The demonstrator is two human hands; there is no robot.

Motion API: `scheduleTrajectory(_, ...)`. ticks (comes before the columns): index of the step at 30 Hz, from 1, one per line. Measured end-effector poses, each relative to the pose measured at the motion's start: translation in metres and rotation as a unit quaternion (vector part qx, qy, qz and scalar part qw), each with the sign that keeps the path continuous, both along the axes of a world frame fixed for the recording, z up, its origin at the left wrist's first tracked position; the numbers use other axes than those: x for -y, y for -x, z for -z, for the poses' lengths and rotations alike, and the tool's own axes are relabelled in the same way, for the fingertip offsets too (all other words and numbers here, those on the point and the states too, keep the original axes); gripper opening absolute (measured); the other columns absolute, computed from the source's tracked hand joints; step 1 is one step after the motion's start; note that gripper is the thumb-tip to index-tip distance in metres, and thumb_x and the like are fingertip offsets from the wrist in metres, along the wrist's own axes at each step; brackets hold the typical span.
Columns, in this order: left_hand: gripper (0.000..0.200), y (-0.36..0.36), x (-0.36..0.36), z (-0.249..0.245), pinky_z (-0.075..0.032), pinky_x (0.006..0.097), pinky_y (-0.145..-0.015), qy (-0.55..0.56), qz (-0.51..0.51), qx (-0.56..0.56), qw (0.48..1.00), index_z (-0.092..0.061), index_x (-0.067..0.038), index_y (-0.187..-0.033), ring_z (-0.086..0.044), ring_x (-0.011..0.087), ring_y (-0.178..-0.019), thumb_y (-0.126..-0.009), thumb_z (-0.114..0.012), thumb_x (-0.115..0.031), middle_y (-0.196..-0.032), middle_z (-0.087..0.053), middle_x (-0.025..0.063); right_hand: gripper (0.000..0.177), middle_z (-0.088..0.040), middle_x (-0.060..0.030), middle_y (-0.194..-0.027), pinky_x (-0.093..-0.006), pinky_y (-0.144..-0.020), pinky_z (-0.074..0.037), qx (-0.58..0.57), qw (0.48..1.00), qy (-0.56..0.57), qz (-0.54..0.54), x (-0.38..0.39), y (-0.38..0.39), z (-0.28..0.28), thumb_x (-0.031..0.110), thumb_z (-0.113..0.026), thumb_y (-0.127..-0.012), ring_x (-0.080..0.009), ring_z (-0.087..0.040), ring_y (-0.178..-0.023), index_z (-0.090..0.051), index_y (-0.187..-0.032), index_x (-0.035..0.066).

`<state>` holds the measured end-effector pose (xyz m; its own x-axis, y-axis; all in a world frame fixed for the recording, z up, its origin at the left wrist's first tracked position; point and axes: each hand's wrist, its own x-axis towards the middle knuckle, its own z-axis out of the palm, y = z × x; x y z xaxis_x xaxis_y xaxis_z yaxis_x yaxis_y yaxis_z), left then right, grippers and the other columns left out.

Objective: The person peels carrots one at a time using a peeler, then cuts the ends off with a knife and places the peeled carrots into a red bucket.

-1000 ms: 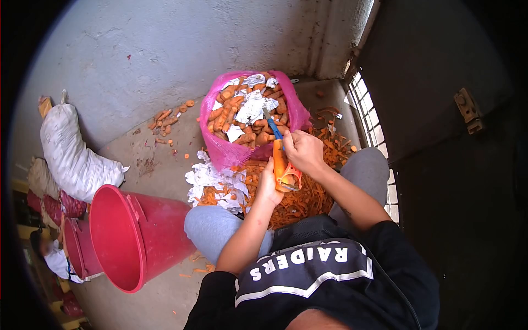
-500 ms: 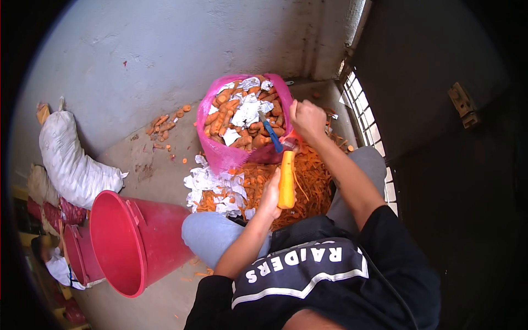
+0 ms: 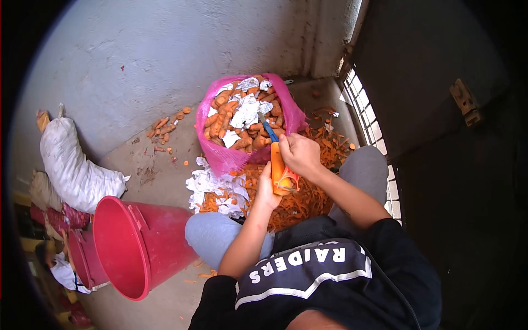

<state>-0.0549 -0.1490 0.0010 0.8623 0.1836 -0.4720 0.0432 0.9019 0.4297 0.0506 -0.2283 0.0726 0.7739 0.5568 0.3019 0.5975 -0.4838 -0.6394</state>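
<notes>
My left hand (image 3: 267,188) holds a peeled orange carrot (image 3: 277,159) upright from its left side, above a heap of carrot peelings (image 3: 313,201). My right hand (image 3: 300,155) is closed around an orange peeler (image 3: 287,179), whose head lies against the lower part of the carrot. Behind the hands stands a pink sack (image 3: 220,157), open at the top and full of unpeeled carrots (image 3: 224,118) with crumpled white paper. A knife with a blue handle (image 3: 269,131) rests on the sack's contents, just above the carrot's tip.
A large red bucket (image 3: 165,236) lies tilted at the left, a second one (image 3: 88,256) behind it. A stuffed white sack (image 3: 77,170) leans by the wall. Loose carrot pieces (image 3: 165,126) lie on the floor. A dark door (image 3: 434,165) is at the right.
My right hand has come down and closer to the carrot, bringing the peeler from above the carrot's tip to its lower end. The carrot has shifted slightly left and up.
</notes>
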Motion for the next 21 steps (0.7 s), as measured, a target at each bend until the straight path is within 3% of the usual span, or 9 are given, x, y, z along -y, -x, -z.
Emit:
scheduleTrajectory(6, 0.042, -0.003, 0.002, -0.004, -0.048, 0.0389, -0.09, 0.039, -0.005, 0.046, 0.998, -0.051, -0.011, -0.124, -0.059, 0.0223, -0.103, -0.098, -0.038, -0.042, -0.115, -0.06, 0.0077, 0.041, -0.058, -0.0122, -0.066, -0.0431, -0.056, -0.046, 0.007, 1.0, 0.0, 0.016, 0.006, 0.001, -0.001, 0.03, -0.046, -0.093, -0.0331, -0.06, -0.063, -0.059, -0.065, 0.003)
scheduleTrajectory(12, 0.043, 0.001, 0.005, -0.007, -0.049, 0.0381, -0.087, 0.02, 0.024, 0.009, 0.999, -0.051, -0.012, -0.124, -0.06, 0.0212, -0.102, -0.098, -0.038, -0.044, -0.113, -0.061, 0.007, 0.042, -0.059, -0.0127, -0.066, -0.0445, -0.056, -0.047, 0.011, 1.0, -0.008, 0.013, 0.004, 0.004, 0.001, 0.031, -0.045, -0.092, -0.0346, -0.06, -0.061, -0.061, -0.062, 0.005)
scheduleTrajectory(15, 0.043, 0.001, 0.008, -0.004, -0.05, 0.0362, -0.085, -0.004, -0.008, -0.003, 1.0, -0.052, -0.011, -0.122, -0.06, 0.0204, -0.101, -0.099, -0.037, -0.044, -0.111, -0.061, 0.0075, 0.044, -0.06, -0.0141, -0.066, -0.0456, -0.055, -0.047, 0.015, 1.0, 0.005, 0.004, 0.002, 0.007, 0.005, 0.031, -0.045, -0.092, -0.0359, -0.06, -0.059, -0.062, -0.061, 0.006)
scheduleTrajectory(18, 0.042, 0.006, 0.014, -0.009, -0.052, 0.0335, -0.08, -0.043, -0.018, -0.042, 0.998, -0.052, -0.009, -0.121, -0.062, 0.019, -0.094, -0.099, -0.036, -0.042, -0.104, -0.062, 0.0073, 0.044, -0.06, -0.016, -0.063, -0.0462, -0.054, -0.047, 0.01, 0.999, 0.039, 0.006, -0.003, 0.006, 0.005, 0.031, -0.045, -0.091, -0.0361, -0.06, -0.057, -0.062, -0.06, 0.005)
scheduleTrajectory(21, 0.046, 0.018, 0.023, -0.003, -0.055, 0.0332, -0.065, -0.129, 0.049, -0.093, 0.986, -0.054, -0.006, -0.118, -0.063, 0.0179, -0.075, -0.099, -0.035, -0.043, -0.096, -0.064, 0.0077, 0.045, -0.059, -0.0176, -0.058, -0.0467, -0.054, -0.048, 0.051, 0.996, 0.02, 0.07, -0.01, -0.02, 0.008, 0.029, -0.045, -0.09, -0.0363, -0.059, -0.053, -0.061, -0.058, 0.002)
